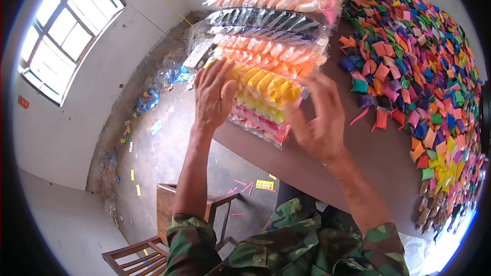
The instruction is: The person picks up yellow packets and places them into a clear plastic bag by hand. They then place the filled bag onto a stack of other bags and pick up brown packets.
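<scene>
In the head view, clear plastic bags of small coloured packets lie in a long stacked row at the table's near edge. A bag of yellow packets [266,84] is between my hands. My left hand [212,94] lies against its left end, fingers stretched out. At its right end is my right hand [321,117], slightly blurred, with thumb and fingers apart. Closer to me are bags of pale yellow packets [255,110] and pink-red packets [263,127]. Beyond the yellow bag come a bag of orange packets [271,61] and a bag of black packets [266,19].
A big heap of loose coloured packets [409,71] spreads over the right side of the brown table [286,158]. On the left stand a wooden stool [166,209] and a slatted wooden chair [135,258]. Scraps and plastic litter the floor [169,145] along the wall.
</scene>
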Demonstrator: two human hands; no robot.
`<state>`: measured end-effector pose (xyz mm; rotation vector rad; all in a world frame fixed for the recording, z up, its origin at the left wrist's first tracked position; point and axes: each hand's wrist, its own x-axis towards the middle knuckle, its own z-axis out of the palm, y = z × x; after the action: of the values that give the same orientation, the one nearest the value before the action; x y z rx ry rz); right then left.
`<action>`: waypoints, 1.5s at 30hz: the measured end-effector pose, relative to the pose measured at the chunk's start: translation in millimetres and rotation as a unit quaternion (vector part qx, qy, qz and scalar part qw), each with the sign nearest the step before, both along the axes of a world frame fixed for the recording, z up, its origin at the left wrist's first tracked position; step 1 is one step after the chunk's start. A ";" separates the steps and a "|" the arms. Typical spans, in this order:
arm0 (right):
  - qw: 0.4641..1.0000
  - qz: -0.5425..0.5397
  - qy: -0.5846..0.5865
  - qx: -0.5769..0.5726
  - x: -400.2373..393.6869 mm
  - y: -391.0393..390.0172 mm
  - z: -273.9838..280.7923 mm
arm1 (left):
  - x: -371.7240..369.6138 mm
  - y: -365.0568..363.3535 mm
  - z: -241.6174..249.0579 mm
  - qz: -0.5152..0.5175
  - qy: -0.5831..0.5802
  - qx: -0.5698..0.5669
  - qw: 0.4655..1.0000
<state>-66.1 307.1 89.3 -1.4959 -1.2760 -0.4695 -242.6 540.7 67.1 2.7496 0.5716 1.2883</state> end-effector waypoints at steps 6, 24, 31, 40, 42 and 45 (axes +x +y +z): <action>0.963 0.047 -0.202 -0.173 -9.4 11.9 -12.4 | 3.7 -7.1 -9.6 -0.005 0.034 0.017 0.999; 0.959 0.035 -0.219 -0.178 -8.8 11.3 -28.4 | -9.9 17.8 -45.9 0.064 -0.040 -0.049 0.996; 0.957 0.032 -0.217 -0.192 -10.4 9.3 -33.6 | -4.9 17.8 -60.3 0.066 -0.069 -0.019 0.995; 0.954 0.034 -0.216 -0.207 -10.5 8.2 -43.8 | 1.3 15.6 -67.4 0.064 -0.090 -0.005 0.994; 0.953 0.029 -0.218 -0.206 -10.9 9.4 -45.4 | 0.0 14.6 -69.1 0.068 -0.088 -0.005 0.994; 0.954 0.027 -0.219 -0.202 -10.8 10.7 -43.7 | -1.1 15.8 -64.5 0.072 -0.078 0.001 0.994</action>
<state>-77.0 317.8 45.6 -1.7462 -1.8438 -0.5469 -243.7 556.5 2.6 2.6210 0.7671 1.5171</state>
